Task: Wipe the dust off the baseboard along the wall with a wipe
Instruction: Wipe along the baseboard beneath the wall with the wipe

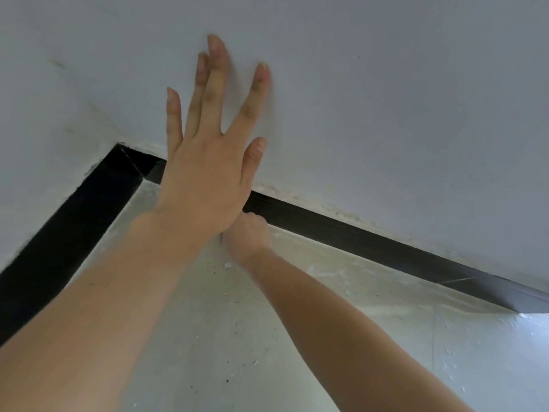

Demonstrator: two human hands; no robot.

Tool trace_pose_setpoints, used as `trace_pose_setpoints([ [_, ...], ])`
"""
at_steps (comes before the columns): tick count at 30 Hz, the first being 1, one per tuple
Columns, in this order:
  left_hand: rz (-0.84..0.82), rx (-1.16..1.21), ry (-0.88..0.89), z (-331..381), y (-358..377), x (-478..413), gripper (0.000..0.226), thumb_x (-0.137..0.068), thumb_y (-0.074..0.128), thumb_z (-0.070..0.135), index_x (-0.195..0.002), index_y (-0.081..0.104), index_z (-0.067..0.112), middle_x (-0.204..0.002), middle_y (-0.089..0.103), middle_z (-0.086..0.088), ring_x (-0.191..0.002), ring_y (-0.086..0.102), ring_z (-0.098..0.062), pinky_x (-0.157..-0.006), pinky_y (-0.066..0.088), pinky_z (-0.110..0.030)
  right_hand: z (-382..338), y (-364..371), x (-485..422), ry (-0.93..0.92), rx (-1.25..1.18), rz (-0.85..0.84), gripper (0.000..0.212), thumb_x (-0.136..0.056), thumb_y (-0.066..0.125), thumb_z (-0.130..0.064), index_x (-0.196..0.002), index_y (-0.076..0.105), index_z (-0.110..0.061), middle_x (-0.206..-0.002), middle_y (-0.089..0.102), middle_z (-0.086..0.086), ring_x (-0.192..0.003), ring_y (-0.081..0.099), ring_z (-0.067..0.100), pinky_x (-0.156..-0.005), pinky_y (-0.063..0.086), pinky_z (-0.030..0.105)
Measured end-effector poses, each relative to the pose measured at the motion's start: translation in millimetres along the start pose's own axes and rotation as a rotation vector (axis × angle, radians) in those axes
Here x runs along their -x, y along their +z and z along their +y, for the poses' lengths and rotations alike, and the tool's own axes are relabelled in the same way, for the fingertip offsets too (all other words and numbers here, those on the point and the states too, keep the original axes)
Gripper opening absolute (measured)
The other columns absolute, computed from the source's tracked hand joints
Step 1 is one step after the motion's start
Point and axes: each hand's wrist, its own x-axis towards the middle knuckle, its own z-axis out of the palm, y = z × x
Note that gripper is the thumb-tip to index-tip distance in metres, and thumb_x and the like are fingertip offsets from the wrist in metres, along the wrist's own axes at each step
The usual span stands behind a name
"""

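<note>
Fingers (214, 84) of the left hand (205, 179) lie straight and spread on the white wall (386, 99) above the black baseboard (356, 237). The left hand hides the fingers of the right hand (249, 236), which is at the baseboard, so I cannot tell whether they hold a wipe. A speckled floor (214, 337) lies below.

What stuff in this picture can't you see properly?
1. Head view: the fingers of the right hand hide behind the open left hand pressed on the pale grey wall, so any wipe is unseen.
2. The glossy black baseboard strip is partly covered by that left hand and cut off at both frame edges.
3. Dust on it: too blurred to judge.
</note>
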Motion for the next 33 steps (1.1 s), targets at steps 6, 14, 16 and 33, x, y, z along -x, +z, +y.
trace_pose_setpoints([
  [6,-0.018,0.015,-0.034,-31,-14,8,0.062,-0.102,0.033,0.026,-0.154,-0.002,0.023,-0.158,-0.014,-0.015,-0.147,-0.011,-0.028,-0.117,-0.004,-0.049,14,12,37,-0.214,0.008,0.064,0.039,-0.094,0.046,-0.025,-0.132,0.043,-0.017,-0.117,0.059,0.009,-0.092,0.062,0.032,-0.067,0.042,0.032],
  [14,-0.108,0.04,-0.113,-58,-19,3,0.063,-0.101,0.028,0.022,-0.152,-0.01,0.027,-0.159,-0.018,-0.001,-0.146,-0.016,-0.023,-0.116,-0.005,-0.045,23,-16,5,-0.319,0.412,0.264,0.039,-0.052,0.087,-0.023,-0.085,0.067,-0.015,-0.067,0.065,-0.003,-0.031,0.051,0.017,-0.04,0.019,0.013],
  [16,-0.104,0.067,-0.106,-60,-20,3,0.063,-0.101,0.029,0.019,-0.152,-0.007,0.029,-0.159,-0.017,0.002,-0.146,-0.016,-0.023,-0.115,-0.006,-0.043,1,-30,-13,-0.368,0.541,0.26,0.033,-0.047,0.086,-0.018,-0.076,0.071,-0.013,-0.063,0.063,-0.002,-0.029,0.044,0.016,-0.04,0.015,0.014],
  [33,-0.583,0.14,-0.52,-29,-155,78,0.061,-0.102,0.027,0.029,-0.153,-0.007,0.025,-0.157,-0.022,0.007,-0.144,-0.023,-0.02,-0.118,-0.005,-0.039,-76,-152,107,-0.122,0.274,-0.198,0.025,-0.093,0.044,-0.016,-0.113,0.058,-0.022,-0.105,0.059,-0.002,-0.098,0.061,0.023,-0.065,0.031,0.028],
])
